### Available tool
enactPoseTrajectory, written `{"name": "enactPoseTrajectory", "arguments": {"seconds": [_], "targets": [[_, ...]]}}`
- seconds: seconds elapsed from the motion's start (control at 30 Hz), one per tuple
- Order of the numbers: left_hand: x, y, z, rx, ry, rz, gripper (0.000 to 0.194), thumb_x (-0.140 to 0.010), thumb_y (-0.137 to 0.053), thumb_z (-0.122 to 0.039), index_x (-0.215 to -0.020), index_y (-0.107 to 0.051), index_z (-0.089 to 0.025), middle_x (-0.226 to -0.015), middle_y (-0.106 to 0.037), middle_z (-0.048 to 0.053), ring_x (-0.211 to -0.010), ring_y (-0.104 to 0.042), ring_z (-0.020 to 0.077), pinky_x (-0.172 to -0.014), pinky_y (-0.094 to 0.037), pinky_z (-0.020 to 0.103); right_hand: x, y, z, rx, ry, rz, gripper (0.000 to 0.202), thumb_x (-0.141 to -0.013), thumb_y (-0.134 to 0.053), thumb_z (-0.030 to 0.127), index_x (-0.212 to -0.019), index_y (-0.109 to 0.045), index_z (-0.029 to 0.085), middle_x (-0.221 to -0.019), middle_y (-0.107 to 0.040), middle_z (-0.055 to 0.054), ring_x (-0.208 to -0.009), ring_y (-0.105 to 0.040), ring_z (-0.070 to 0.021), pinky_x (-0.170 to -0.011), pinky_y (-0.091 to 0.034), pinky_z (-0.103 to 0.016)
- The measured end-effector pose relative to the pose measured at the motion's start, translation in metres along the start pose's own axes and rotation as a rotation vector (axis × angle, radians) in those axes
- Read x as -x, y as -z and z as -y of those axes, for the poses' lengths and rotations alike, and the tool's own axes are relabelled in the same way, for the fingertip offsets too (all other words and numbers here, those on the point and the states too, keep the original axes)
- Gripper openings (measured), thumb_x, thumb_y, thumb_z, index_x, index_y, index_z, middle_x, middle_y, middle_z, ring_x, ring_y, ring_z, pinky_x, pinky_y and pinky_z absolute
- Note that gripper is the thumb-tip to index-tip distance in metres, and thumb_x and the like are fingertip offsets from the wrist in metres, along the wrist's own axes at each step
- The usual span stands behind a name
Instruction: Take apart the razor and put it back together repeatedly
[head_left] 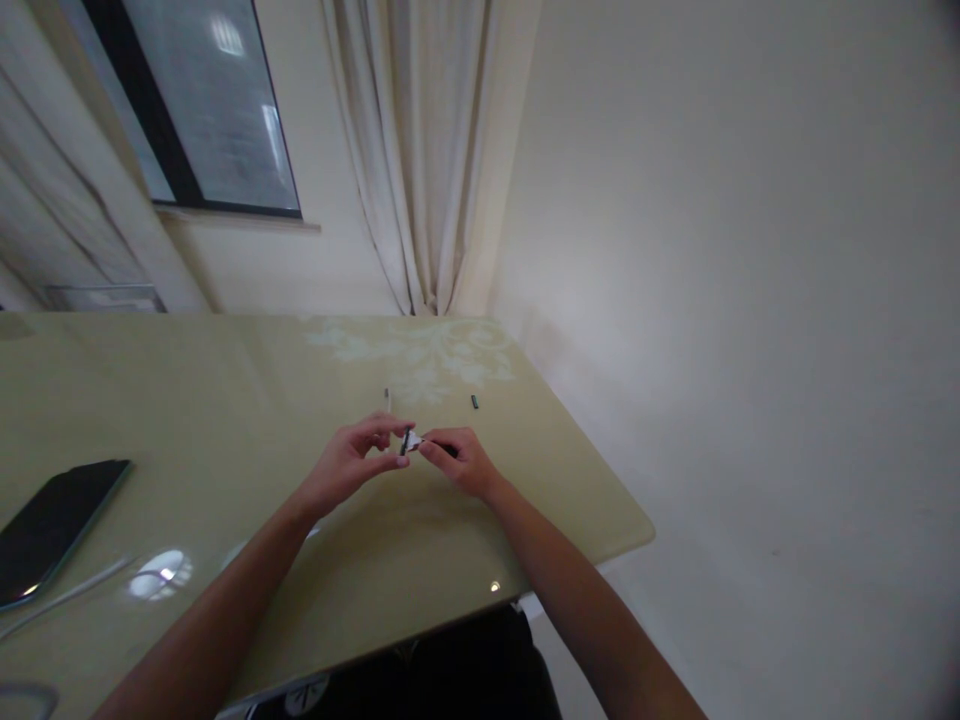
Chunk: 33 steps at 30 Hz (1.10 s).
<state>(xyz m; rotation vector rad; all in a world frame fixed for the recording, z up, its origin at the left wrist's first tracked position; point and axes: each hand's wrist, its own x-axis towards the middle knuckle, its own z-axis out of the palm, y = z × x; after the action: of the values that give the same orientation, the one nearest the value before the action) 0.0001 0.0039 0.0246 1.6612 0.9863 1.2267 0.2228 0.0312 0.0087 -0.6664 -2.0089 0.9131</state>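
Over the table, my two hands meet at a small tool [414,441], with a narrow dark bar across its end, a whitish wedge-shaped neck and a dark handle. It looks like a small razor or scraper, but its exact kind is too small to tell. My left hand [352,455] pinches the dark bar between thumb and fingertips. The dark handle is held in my right hand [463,462], its fingers curled round and partly hiding it. Just beyond my left hand lies a slim pale stick [387,398] with a dark tip. A small dark rectangular piece [474,402] lies beyond my right hand.
The glossy yellowish table [592,500] has its right corner near the wall. A dark phone-like or tablet-like slab [56,525] lies at the left, with a pale cable [71,595] nearby. Behind the table hang curtains [424,150] beside a window [214,100].
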Motion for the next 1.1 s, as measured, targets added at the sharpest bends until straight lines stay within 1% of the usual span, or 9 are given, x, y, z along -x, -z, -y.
{"name": "enactPoseTrajectory", "arguments": {"seconds": [0.2, 0.27, 0.33, 0.43, 0.53, 0.6, 0.7, 0.87, 1.1], "targets": [[0.001, -0.001, -0.007, -0.007, 0.008, 0.02, 0.04, -0.072, -0.088, -0.033, -0.111, -0.082, -0.026, -0.09, -0.066, 0.004, -0.078, -0.054, 0.016, -0.073, -0.048, 0.028, 0.003, -0.003, 0.001, 0.029, 0.024, 0.041, 0.041, -0.099, -0.057, 0.048, -0.092, -0.077, 0.014, -0.068, -0.058, 0.0, -0.061, -0.048, -0.0116, -0.061, -0.035, -0.024], [0.003, -0.001, -0.006, 0.048, 0.051, 0.013, 0.039, -0.074, -0.087, -0.034, -0.111, -0.081, -0.025, -0.089, -0.067, 0.004, -0.079, -0.056, 0.0163, -0.072, -0.049, 0.028, 0.003, -0.006, 0.004, 0.01, 0.019, 0.016, 0.042, -0.1, -0.056, 0.049, -0.09, -0.077, 0.014, -0.069, -0.058, 0.0, -0.062, -0.048, -0.0117, -0.062, -0.036, -0.024], [0.005, 0.0, -0.002, 0.125, 0.079, -0.036, 0.038, -0.074, -0.087, -0.035, -0.109, -0.081, -0.024, -0.093, -0.067, 0.005, -0.081, -0.057, 0.0166, -0.073, -0.049, 0.028, 0.002, -0.007, 0.005, -0.021, -0.012, -0.024, 0.044, -0.099, -0.056, 0.051, -0.09, -0.078, 0.013, -0.07, -0.058, 0.0, -0.064, -0.048, -0.0117, -0.063, -0.035, -0.024], [0.006, -0.001, 0.004, 0.187, 0.082, -0.095, 0.04, -0.072, -0.089, -0.032, -0.111, -0.08, -0.026, -0.098, -0.068, 0.004, -0.083, -0.057, 0.0156, -0.075, -0.049, 0.027, 0.0, -0.011, 0.004, -0.212, -0.123, -0.091, 0.048, -0.096, -0.059, 0.056, -0.093, -0.078, 0.013, -0.062, -0.048, 0.003, -0.057, -0.04, -0.01, -0.056, -0.031, -0.024], [0.007, -0.007, 0.006, 0.169, 0.043, -0.058, 0.043, -0.072, -0.089, -0.028, -0.114, -0.079, -0.028, -0.096, -0.067, 0.003, -0.08, -0.054, 0.0143, -0.076, -0.047, 0.027, -0.002, -0.016, 0.0, -0.511, -0.273, -0.122, 0.047, -0.092, -0.063, 0.059, -0.094, -0.076, 0.013, -0.053, -0.033, 0.008, -0.048, -0.026, -0.0077, -0.048, -0.022, -0.023], [0.008, -0.013, 0.003, 0.154, -0.001, -0.023, 0.043, -0.072, -0.09, -0.026, -0.114, -0.08, -0.029, -0.094, -0.066, 0.003, -0.08, -0.053, 0.0147, -0.077, -0.047, 0.028, -0.002, -0.021, -0.001, -0.641, -0.332, -0.112, 0.043, -0.086, -0.072, 0.056, -0.093, -0.075, 0.014, -0.052, -0.032, 0.01, -0.046, -0.022, -0.0065, -0.045, -0.017, -0.023], [0.009, -0.02, -0.001, 0.166, -0.047, -0.025, 0.043, -0.073, -0.089, -0.026, -0.114, -0.08, -0.029, -0.094, -0.062, 0.003, -0.083, -0.054, 0.0158, -0.078, -0.047, 0.029, -0.001, -0.024, 0.0, -0.732, -0.363, -0.085, 0.04, -0.079, -0.081, 0.051, -0.091, -0.074, 0.014, -0.052, -0.035, 0.01, -0.046, -0.021, -0.0052, -0.045, -0.015, -0.023], [0.01, -0.023, 0.003, 0.182, -0.058, -0.044, 0.042, -0.072, -0.089, -0.026, -0.114, -0.08, -0.029, -0.091, -0.059, 0.003, -0.082, -0.054, 0.0162, -0.076, -0.046, 0.029, 0.001, -0.024, 0.007, -0.887, -0.415, -0.058, 0.04, -0.076, -0.082, 0.052, -0.084, -0.071, 0.014, -0.052, -0.034, 0.01, -0.045, -0.02, -0.0047, -0.045, -0.013, -0.024], [0.015, -0.021, 0.011, 0.058, -0.092, -0.019, 0.04, -0.079, -0.085, -0.027, -0.118, -0.078, -0.029, -0.091, -0.058, 0.003, -0.084, -0.055, 0.0175, -0.08, -0.047, 0.031, 0.004, -0.025, 0.009, -0.911, -0.418, -0.065, 0.034, -0.077, -0.082, 0.046, -0.083, -0.071, 0.014, -0.05, -0.035, 0.01, -0.043, -0.021, -0.0044, -0.046, -0.013, -0.025]]}}
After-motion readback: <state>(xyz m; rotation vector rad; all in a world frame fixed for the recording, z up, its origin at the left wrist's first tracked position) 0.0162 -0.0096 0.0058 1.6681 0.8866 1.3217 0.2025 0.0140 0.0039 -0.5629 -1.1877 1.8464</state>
